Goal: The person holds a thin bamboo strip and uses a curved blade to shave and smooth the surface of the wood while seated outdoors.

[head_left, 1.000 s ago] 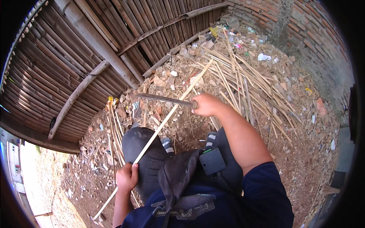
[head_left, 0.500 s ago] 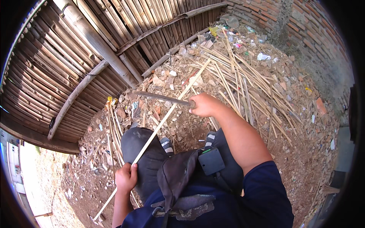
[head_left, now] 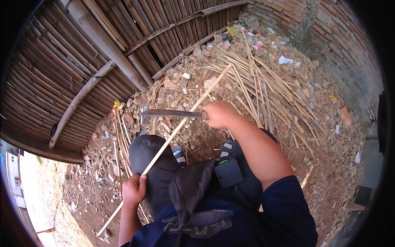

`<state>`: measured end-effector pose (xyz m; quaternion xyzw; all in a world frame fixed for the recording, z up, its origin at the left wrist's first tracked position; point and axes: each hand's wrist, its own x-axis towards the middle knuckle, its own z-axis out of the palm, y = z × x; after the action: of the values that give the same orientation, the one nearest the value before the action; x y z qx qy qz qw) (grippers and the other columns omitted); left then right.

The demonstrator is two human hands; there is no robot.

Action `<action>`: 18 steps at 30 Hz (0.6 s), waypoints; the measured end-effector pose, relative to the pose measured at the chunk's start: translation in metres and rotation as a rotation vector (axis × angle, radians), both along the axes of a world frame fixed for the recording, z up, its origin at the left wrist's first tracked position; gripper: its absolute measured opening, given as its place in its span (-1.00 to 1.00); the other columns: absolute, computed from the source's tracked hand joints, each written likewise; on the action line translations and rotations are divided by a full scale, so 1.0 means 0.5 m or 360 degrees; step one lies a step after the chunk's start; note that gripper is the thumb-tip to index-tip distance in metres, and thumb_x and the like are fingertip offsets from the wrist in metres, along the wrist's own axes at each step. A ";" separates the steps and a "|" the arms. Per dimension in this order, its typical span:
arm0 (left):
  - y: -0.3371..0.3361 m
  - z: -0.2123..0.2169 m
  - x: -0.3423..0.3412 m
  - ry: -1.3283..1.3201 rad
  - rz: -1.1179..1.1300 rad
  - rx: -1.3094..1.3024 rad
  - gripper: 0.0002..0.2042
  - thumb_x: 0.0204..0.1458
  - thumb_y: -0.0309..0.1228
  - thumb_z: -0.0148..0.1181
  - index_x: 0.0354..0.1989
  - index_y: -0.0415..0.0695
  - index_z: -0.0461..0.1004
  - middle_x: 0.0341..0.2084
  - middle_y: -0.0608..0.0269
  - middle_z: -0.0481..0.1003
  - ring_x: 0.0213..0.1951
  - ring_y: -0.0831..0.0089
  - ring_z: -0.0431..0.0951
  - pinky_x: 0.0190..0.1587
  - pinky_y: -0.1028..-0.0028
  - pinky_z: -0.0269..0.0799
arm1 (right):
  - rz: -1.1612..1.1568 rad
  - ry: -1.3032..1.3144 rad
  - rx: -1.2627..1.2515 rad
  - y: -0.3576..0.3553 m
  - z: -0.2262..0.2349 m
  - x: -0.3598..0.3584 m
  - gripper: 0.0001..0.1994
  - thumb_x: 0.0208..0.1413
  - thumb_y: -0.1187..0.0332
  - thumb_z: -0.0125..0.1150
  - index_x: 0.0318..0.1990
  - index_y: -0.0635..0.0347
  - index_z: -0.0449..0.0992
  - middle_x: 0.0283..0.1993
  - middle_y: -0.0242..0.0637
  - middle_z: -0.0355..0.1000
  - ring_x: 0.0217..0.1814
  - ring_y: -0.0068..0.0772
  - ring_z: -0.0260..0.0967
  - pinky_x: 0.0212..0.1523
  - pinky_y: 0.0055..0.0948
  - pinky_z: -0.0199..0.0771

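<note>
My left hand (head_left: 133,189) is closed round a long pale bamboo strip (head_left: 176,130), low down beside my left knee. The strip slants from the lower left up past my knee to the far middle. In my right hand (head_left: 219,114) is the handle of a machete (head_left: 168,113). Its long dark blade points left and lies across the upper part of the strip, seemingly against it. My right fingers wrap the handle and partly hide it.
A pile of split bamboo strips (head_left: 284,99) lies on the rubble ahead to the right. More thin strips (head_left: 120,144) lie left of my knee. A bamboo wall (head_left: 45,90) stands at left, a brick wall (head_left: 337,37) at far right. Litter and stones cover the ground.
The machete blade's tip has dropped, so the blade is nearly level now. My right hand has shifted slightly left; my left hand still grips the strip in about the same place.
</note>
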<state>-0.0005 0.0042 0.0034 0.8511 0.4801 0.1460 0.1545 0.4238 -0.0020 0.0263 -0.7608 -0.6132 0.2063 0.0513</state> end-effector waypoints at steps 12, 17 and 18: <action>0.010 -0.002 -0.003 -0.0017 0.0025 -0.0144 -0.55 0.27 -0.16 0.18 -0.60 -0.20 0.32 -0.76 -0.03 0.38 -0.65 -0.07 0.46 -0.53 0.10 0.30 | -0.0277 0.0216 0.0084 -0.003 -0.018 0.062 -0.62 0.06 0.17 0.38 -0.02 0.17 0.62 0.00 0.00 0.58 0.09 0.07 0.52 0.11 -0.09 0.52; 0.023 0.004 -0.021 -0.0069 0.0003 -0.0273 -0.55 0.28 -0.17 0.19 -0.60 -0.22 0.32 -0.77 0.00 0.35 -0.68 0.04 0.40 -0.55 0.16 0.27 | 0.0148 0.0044 -0.0078 0.000 0.027 -0.020 -0.56 0.05 0.13 0.40 0.07 0.11 0.61 0.02 0.00 0.57 0.13 0.04 0.52 0.13 -0.09 0.51; 0.025 0.004 -0.023 -0.0093 -0.0033 -0.0322 -0.55 0.28 -0.17 0.20 -0.60 -0.22 0.32 -0.77 0.01 0.33 -0.69 0.09 0.38 -0.56 0.18 0.26 | 0.0111 0.0127 -0.0043 0.004 0.005 0.003 -0.55 0.05 0.13 0.40 0.06 0.13 0.61 0.01 0.00 0.57 0.11 0.04 0.52 0.12 -0.09 0.52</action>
<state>-0.0123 0.0167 0.0052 0.8313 0.4790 0.1198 0.2551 0.4252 -0.0002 0.0287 -0.7309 -0.6338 0.2463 0.0582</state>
